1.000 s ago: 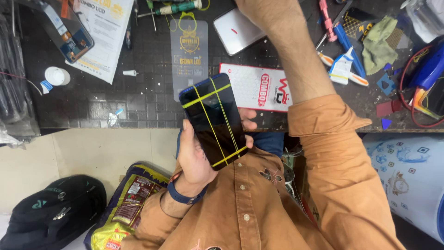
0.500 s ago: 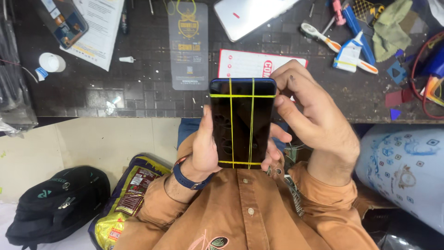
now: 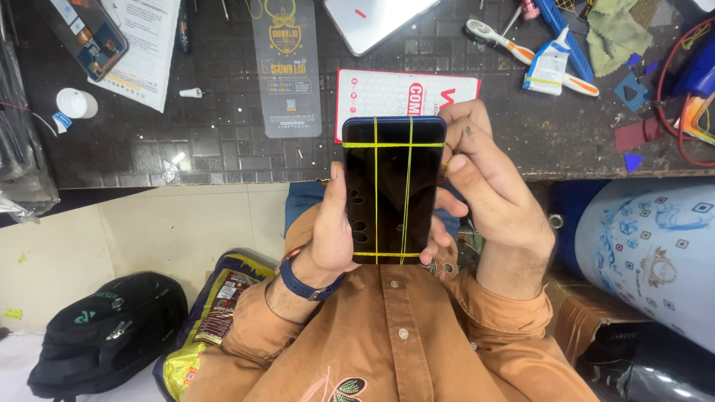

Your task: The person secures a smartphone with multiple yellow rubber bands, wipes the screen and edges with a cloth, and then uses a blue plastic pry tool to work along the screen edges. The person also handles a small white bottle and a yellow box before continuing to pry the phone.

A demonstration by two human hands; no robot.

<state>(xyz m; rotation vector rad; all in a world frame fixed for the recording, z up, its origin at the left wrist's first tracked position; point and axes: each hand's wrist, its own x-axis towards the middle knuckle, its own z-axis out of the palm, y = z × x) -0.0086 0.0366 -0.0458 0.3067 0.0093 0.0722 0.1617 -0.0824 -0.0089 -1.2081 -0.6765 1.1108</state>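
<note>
I hold a black smartphone [image 3: 391, 190] upright in front of my chest, its dark screen facing me. Thin yellow rubber bands cross it, two lengthwise and two across. My left hand [image 3: 331, 238] cups the phone from behind and from the left, thumb along its left edge. My right hand [image 3: 488, 190] grips the right edge, fingers curled at the upper right corner. A dark blue band sits on my left wrist.
A dark tiled workbench [image 3: 223, 141] lies ahead with a red-and-white card [image 3: 387, 93], a grey packaging sleeve [image 3: 287, 67], another phone [image 3: 93, 41], a white cap [image 3: 74, 103], a toothbrush [image 3: 521, 52] and tools. A black backpack [image 3: 104, 331] and snack bag [image 3: 212, 313] lie on the floor at left. A patterned white cylinder [image 3: 648, 246] stands at right.
My right hand came back from reaching over the bench and took hold of the phone's right edge. The phone turned from tilted to upright.
</note>
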